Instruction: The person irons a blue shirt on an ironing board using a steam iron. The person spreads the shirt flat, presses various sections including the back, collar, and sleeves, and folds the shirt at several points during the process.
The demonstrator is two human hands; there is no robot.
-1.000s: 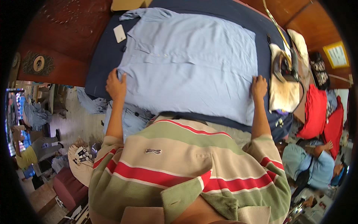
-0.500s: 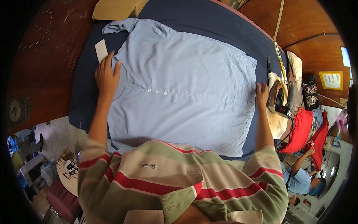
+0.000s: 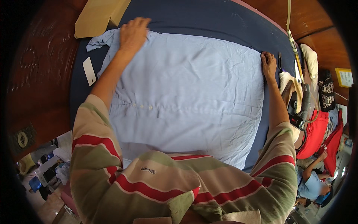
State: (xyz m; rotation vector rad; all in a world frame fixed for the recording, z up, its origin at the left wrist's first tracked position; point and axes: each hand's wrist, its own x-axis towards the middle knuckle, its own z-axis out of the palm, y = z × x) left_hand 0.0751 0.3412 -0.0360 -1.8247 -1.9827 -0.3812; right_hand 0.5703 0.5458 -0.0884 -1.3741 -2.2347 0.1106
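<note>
A light blue short-sleeved shirt (image 3: 194, 78) lies spread on a dark blue cloth-covered table (image 3: 186, 20). Its row of small white buttons runs crosswise through the middle. My left hand (image 3: 133, 34) rests at the shirt's far left, near the sleeve, with fingers stretched out and slightly blurred. At the far right corner of the hem, my right hand (image 3: 269, 66) has its fingers bent together on the shirt's edge. Creases show in the fabric near that hem. My own torso hides the shirt's near edge in part.
A white card (image 3: 89, 71) lies left of the shirt, below a cardboard box (image 3: 97, 16). On the right stands a dark iron (image 3: 295, 110) with a cord, beside red cloth (image 3: 315, 134). Another person in a blue top (image 3: 308, 184) is at the lower right.
My left hand has moved from beside the collar up to the far left of the shirt. My right hand has slid away from me along the hem to its far corner.
</note>
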